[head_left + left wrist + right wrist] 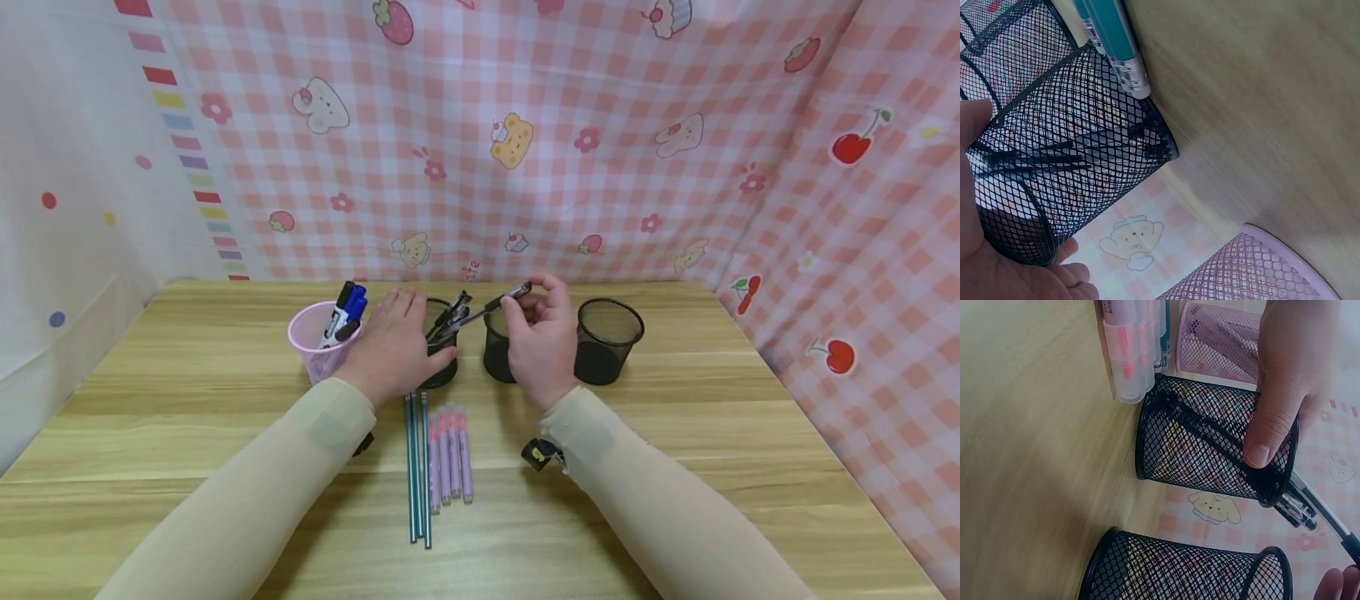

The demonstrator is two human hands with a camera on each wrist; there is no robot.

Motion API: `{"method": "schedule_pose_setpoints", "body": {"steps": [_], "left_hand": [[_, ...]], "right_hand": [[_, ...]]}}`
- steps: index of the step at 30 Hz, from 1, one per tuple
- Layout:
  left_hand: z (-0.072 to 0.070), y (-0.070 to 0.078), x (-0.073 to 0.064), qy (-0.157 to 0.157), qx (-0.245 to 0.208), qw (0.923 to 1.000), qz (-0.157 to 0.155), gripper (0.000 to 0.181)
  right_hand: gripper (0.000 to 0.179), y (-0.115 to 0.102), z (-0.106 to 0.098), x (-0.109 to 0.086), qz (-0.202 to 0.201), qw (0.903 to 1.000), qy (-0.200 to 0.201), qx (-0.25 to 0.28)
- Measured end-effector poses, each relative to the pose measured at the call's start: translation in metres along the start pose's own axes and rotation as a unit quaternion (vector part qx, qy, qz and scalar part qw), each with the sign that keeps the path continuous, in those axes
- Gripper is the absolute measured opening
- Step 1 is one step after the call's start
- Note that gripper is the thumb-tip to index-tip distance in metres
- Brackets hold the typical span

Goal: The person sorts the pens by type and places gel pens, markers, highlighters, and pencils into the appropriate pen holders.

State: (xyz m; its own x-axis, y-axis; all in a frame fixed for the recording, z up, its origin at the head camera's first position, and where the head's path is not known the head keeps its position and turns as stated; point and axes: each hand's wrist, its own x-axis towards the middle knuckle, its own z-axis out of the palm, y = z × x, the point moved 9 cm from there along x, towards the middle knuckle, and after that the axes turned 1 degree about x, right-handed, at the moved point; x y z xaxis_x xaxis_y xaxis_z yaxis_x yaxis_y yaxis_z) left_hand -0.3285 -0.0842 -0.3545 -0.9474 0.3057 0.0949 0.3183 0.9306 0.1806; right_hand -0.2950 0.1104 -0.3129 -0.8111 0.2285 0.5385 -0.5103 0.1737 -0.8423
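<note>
Pale sleeves (675,492) reach forward from the camera to two working hands. The right hand (545,337) pinches a black-and-clear pen (495,303) near its upper end, thumb against fingertips, with no gap to spare. The pen slants down and leftward to the mouth of a black mesh cup (1200,437); whether its lower end is fully inside the rim is hard to tell past the other pens (448,317) leaning there.

The left hand (393,342) grips that cup near the rim, thumb on the near side and fingers round the far side. That brace seems worth holding, since so light a cup could tip under a sideways push. Steepening the pen before letting it slide would likely suit better than forcing it in at this low slant, and the right knuckles should clear the neighbouring cup (497,354).

Left of the hands stands a pink cup (303,337) of markers (347,312). Teal pencils (412,467) and purple highlighters (454,458) lie in front, best left undisturbed by the wrists.
</note>
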Motion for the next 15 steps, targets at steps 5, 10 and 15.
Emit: {"method": "schedule_pose_setpoints", "body": {"steps": [5, 10, 15], "left_hand": [[0.0004, -0.0001, 0.0, -0.003, 0.0, 1.0, -0.002, 0.103], [0.0007, 0.0001, 0.0002, -0.005, 0.003, 1.0, 0.0, 0.102], [0.0008, -0.0001, 0.0002, -0.004, 0.005, 1.0, 0.002, 0.102]], "right_hand": [[0.028, 0.0026, 0.0029, -0.0016, 0.013, 0.9999, 0.004, 0.001], [0.026, 0.0033, 0.0056, -0.0027, 0.02, 0.9998, 0.003, 0.006], [0.024, 0.0038, 0.0076, -0.0037, 0.015, 0.9998, 0.003, -0.01]]}}
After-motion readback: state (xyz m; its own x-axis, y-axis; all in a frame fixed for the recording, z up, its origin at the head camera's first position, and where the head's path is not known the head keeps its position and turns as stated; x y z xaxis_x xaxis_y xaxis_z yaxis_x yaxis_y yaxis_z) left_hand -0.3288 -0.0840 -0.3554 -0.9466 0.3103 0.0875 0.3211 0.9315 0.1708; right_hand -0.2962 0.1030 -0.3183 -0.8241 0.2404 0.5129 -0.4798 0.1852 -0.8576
